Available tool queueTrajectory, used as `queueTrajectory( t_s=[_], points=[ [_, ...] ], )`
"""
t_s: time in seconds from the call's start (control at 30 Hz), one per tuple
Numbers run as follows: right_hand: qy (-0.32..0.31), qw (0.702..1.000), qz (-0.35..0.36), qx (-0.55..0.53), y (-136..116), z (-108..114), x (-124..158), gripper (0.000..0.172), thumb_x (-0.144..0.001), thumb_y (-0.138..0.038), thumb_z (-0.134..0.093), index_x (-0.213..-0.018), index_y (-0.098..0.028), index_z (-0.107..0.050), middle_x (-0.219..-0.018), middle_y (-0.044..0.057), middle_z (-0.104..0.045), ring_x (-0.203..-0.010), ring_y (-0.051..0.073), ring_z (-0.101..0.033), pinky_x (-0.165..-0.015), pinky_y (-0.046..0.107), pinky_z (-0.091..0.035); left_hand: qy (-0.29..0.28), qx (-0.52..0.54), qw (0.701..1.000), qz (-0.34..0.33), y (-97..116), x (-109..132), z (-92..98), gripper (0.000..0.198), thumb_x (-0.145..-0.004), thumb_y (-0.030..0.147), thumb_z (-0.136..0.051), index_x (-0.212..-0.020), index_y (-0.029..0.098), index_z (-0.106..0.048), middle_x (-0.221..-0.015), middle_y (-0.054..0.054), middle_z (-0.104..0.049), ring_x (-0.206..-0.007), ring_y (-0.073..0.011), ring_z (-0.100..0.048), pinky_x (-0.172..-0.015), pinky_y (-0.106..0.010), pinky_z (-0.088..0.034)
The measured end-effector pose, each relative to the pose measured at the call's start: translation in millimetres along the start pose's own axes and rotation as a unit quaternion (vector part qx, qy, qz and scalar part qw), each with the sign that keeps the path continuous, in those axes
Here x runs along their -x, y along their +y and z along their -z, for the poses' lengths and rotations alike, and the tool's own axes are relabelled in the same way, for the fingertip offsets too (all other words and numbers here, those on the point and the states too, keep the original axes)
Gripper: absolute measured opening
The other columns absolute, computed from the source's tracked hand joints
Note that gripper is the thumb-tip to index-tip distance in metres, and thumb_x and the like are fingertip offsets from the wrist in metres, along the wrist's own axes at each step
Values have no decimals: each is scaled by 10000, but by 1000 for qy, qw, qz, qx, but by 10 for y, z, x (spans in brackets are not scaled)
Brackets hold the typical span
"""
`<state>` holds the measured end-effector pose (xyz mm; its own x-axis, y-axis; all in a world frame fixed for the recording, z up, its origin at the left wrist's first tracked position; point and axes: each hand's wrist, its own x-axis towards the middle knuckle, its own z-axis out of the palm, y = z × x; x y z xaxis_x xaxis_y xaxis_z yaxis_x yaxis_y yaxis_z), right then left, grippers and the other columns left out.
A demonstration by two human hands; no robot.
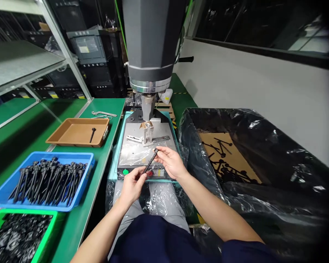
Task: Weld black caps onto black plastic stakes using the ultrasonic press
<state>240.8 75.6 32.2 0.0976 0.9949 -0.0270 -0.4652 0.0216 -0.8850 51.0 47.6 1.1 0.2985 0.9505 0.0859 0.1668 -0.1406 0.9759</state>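
Between my two hands is a thin black rod with a wider head (151,160), tilted with its head up and to the right. My left hand (134,182) pinches its lower end. The fingers of my right hand (170,160) close around the head end. Both hands are just above the front edge of the machine's metal base plate (128,155). Beyond them a small metal fixture (148,133) stands on the plate, right under the machine's pointed horn (147,107).
On the left bench are a brown tray (71,131) with one black rod, a blue tray (83,175) full of similar rods, and a green bin (55,226) of small black parts. A plastic-lined box (197,160) at right holds several rods. A wrench (104,114) lies behind.
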Motion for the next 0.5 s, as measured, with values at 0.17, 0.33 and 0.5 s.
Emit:
queueTrajectory(
  t_s=[0.17, 0.33, 0.5],
  points=[
    [-20, 995, 29, 96, 81, -106, -229, 400, -686, -447, -814, -993, -212, -709, -812, 20, -697, -681, 169, -645, -707, 367, -567, 45, 7, 999, 8, -120, -60, 94, 302, -874, 365, -597, -1107, 185, -662, -1003, -79, -734, -862, -205, -688, -796, -335, -550],
    [73, 938, 214, 263, -89, 34, -865, 410, -753, -442, -723, -1075, -189, -696, -888, 57, -691, -754, 193, -650, -774, 390, -556, 78, -33, 996, 1, -214, -82, 210, 405, -855, 342, -611, -1235, 203, -613, -1226, -102, -668, -1032, -218, -658, -905, -367, -530],
    [73, 854, 303, 417, -118, 75, -1298, 299, -816, -342, -620, -1062, -199, -714, -1010, 85, -687, -839, 205, -636, -766, 352, -557, 52, -49, 997, 37, -387, 6, 263, 346, -865, 354, -584, -1168, 200, -651, -1152, -93, -696, -957, -213, -670, -858, -363, -538]
  ],
)
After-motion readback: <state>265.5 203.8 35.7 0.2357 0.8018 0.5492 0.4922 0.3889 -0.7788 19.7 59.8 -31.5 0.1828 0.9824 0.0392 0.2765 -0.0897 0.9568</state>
